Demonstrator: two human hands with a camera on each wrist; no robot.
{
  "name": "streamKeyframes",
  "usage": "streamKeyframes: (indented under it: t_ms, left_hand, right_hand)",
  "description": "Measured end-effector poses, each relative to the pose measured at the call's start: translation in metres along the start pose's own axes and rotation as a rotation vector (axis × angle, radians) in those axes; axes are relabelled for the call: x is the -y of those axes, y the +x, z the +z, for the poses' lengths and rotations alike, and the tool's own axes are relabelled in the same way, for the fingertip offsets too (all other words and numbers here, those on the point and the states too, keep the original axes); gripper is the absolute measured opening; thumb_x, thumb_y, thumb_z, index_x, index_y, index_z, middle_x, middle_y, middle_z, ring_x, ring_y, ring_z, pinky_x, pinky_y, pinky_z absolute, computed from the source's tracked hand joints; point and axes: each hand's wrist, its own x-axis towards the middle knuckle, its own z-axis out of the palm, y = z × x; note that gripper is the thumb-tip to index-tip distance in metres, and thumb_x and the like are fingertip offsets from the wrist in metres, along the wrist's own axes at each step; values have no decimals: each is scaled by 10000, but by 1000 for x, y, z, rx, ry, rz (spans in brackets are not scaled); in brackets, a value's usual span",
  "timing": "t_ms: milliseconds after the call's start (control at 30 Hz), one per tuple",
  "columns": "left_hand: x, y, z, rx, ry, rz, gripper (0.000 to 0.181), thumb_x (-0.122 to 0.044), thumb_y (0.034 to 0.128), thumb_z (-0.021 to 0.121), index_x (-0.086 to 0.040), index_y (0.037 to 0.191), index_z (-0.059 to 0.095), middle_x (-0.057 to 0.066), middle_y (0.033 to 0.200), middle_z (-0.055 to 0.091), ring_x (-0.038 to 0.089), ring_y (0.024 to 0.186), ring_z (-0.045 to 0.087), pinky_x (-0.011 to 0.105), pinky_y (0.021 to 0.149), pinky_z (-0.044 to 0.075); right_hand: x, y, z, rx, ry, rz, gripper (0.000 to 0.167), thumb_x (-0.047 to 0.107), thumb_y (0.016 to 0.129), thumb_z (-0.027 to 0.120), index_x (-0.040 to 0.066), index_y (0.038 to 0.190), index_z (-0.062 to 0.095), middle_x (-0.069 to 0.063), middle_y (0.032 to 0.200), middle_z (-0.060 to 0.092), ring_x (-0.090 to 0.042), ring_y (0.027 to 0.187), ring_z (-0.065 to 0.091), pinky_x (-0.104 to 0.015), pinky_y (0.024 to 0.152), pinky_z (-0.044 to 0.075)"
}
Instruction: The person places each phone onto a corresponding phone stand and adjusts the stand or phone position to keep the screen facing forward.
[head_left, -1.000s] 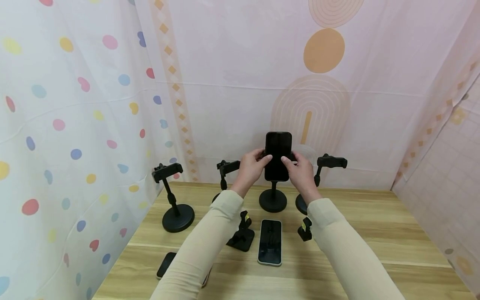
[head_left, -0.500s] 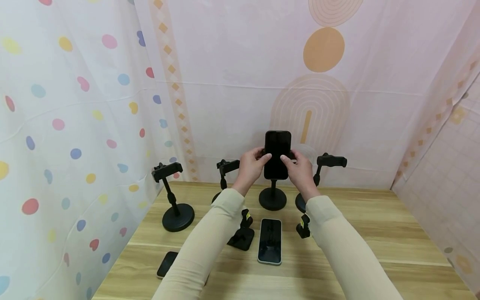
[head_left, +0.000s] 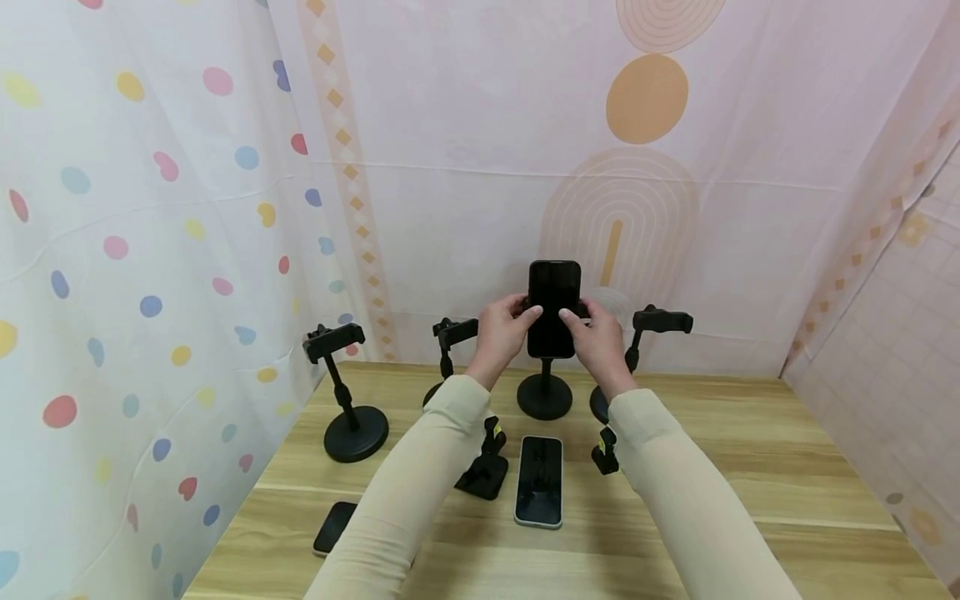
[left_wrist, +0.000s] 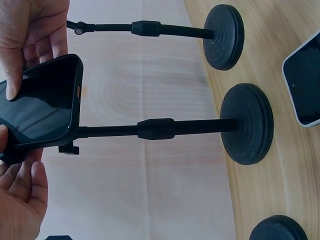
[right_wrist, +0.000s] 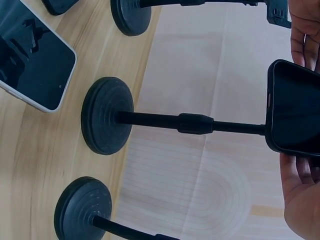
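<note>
A black smartphone (head_left: 554, 292) stands upright, screen toward me, at the top of a black phone stand (head_left: 545, 397). My left hand (head_left: 501, 335) grips its left edge, thumb on the screen. On the opposite edge, my right hand (head_left: 600, 340) grips it the same way. The left wrist view shows the phone (left_wrist: 47, 107) between both hands, with a small part of the stand's holder below it. In the right wrist view the stand's pole (right_wrist: 195, 124) runs up behind the phone (right_wrist: 295, 107); most of the holder is hidden.
More black phone stands are at the far left (head_left: 356, 433), centre left (head_left: 456, 333) and right (head_left: 663, 321), the last two partly behind my arms. A pale-edged phone (head_left: 539, 483), a dark phone (head_left: 483, 477) and another phone (head_left: 334, 527) lie on the wooden table (head_left: 750, 467). Curtains hang behind.
</note>
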Motion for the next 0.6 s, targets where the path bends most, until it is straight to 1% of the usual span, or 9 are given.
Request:
streamKeyframes:
  t_ms: [333, 600]
  left_hand:
    - [-2, -1, 1, -33, 51, 18, 341, -224, 961, 682, -23, 1236, 685, 131, 1104, 716, 253, 1027, 670, 394, 867, 536]
    - [-1, -2, 1, -23, 60, 22, 362, -236, 969, 671, -27, 1264, 670, 127, 1132, 711, 244, 1051, 667, 386, 883, 533]
  right_hand:
    - [2, 1, 0, -9, -37, 26, 504, 340, 1023, 567, 58, 1436, 503, -183, 1353, 573, -345, 1183, 575, -490, 947, 485]
    - [0, 0, 0, -12, -54, 24, 522, 361, 1021, 565, 71, 1449, 491, -176, 1366, 564, -342, 1181, 581, -493, 945, 488]
